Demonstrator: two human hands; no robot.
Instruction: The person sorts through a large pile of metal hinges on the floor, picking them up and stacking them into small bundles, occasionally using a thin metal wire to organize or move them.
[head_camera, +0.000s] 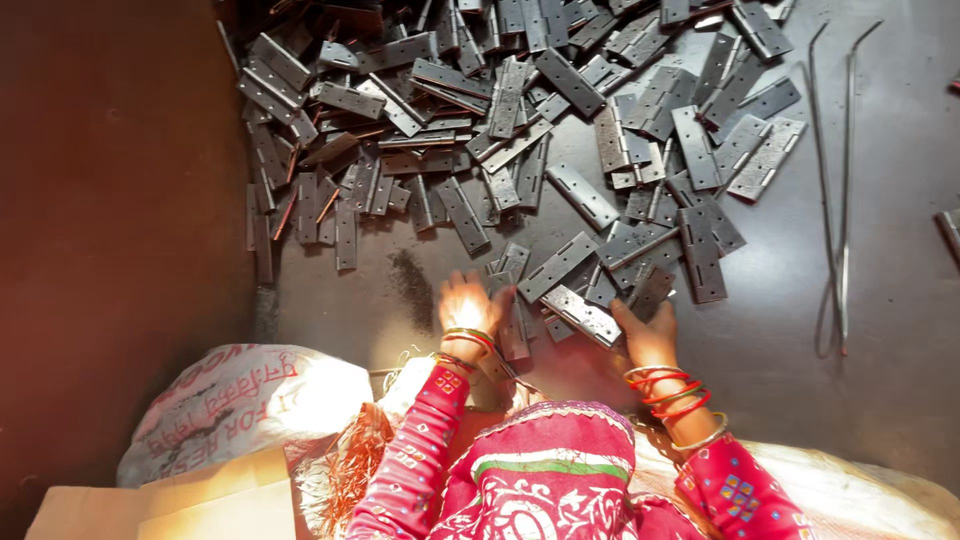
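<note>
Single head cam, looking steeply down, close over hands and hinge pile (520, 140).

A white woven sack (240, 400) with red printing is seen crumpled at the lower left, on the dark floor. Just below it, a flat piece of tan cardboard (170, 505) is laid.
</note>
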